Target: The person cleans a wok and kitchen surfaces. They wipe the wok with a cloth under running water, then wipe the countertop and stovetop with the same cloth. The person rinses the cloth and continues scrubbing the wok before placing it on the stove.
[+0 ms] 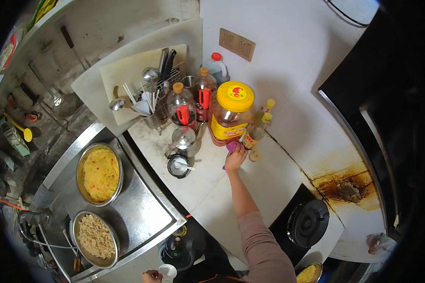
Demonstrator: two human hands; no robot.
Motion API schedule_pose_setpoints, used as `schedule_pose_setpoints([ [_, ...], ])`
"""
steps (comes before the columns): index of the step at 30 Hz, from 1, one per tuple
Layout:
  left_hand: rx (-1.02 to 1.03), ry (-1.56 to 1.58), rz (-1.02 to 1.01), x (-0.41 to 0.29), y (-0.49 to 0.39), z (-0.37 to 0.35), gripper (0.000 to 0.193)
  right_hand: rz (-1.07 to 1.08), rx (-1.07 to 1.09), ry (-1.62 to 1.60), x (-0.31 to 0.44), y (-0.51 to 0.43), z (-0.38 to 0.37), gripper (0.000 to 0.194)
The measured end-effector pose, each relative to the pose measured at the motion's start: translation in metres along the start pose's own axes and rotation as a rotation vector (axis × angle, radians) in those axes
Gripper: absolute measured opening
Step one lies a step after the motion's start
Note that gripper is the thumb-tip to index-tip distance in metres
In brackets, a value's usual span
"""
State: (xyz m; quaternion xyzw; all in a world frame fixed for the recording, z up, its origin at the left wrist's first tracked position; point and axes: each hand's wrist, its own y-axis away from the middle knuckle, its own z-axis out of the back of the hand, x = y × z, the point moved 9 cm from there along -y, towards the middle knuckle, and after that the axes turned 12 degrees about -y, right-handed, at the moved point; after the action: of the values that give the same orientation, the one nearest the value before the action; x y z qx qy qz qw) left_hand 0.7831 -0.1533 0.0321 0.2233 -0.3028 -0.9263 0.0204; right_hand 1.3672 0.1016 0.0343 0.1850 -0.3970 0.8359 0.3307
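Note:
My right hand (236, 158) reaches across the white countertop (212, 191) and grips a crumpled purple cloth (232, 146). It is close to the base of a small yellow-capped sauce bottle (254, 134) and the front of a large plastic jar (230, 123) with a yellow lid. Whether the fingers touch the bottle is unclear. A small round beige lid or jar (254, 156) stands just right of the hand. At the bottom edge, my left hand (151, 276), partly cut off, holds a small white bowl (168, 271) by its rim.
A steel sink top (152, 205) carries a bowl of yellow shreds (101, 175) and a bowl of pale chopped food (96, 236). Dark sauce bottles (181, 106), a lidded metal pot (184, 139) and a utensil holder (152, 121) crowd the back. At right sits a black gas burner (309, 223).

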Motion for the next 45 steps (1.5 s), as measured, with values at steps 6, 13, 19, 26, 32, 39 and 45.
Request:
schedule_pose_setpoints([
  [6, -0.088, -0.004, -0.088, -0.003, 0.001, 0.0, 0.014, 0.219, 0.352, -0.163, 0.053, 0.058, -0.026, 0.043],
  [13, -0.205, 0.01, -0.073, -0.003, 0.002, 0.016, 0.014, 0.363, 0.493, -0.45, 0.064, 0.023, -0.046, 0.051],
  [19, -0.212, -0.028, -0.036, 0.009, 0.019, 0.03, 0.014, 0.297, 0.544, -0.366, 0.061, 0.082, -0.012, 0.055],
  [26, -0.234, 0.024, -0.015, 0.033, 0.007, 0.045, 0.015, 0.257, 0.824, -0.51, 0.114, 0.245, 0.107, 0.053],
  [32, -0.283, 0.124, -0.112, 0.039, -0.013, 0.075, 0.015, 0.094, 0.412, -0.612, 0.083, 0.186, 0.14, 0.05],
  [39, -0.197, 0.004, -0.079, 0.086, 0.014, 0.066, 0.017, -0.263, 0.317, 0.046, -0.053, 0.068, 0.072, 0.058],
  [45, -0.256, 0.019, 0.011, 0.078, 0.017, 0.055, 0.018, 0.333, 0.468, -0.236, 0.048, 0.197, 0.09, 0.051],
])
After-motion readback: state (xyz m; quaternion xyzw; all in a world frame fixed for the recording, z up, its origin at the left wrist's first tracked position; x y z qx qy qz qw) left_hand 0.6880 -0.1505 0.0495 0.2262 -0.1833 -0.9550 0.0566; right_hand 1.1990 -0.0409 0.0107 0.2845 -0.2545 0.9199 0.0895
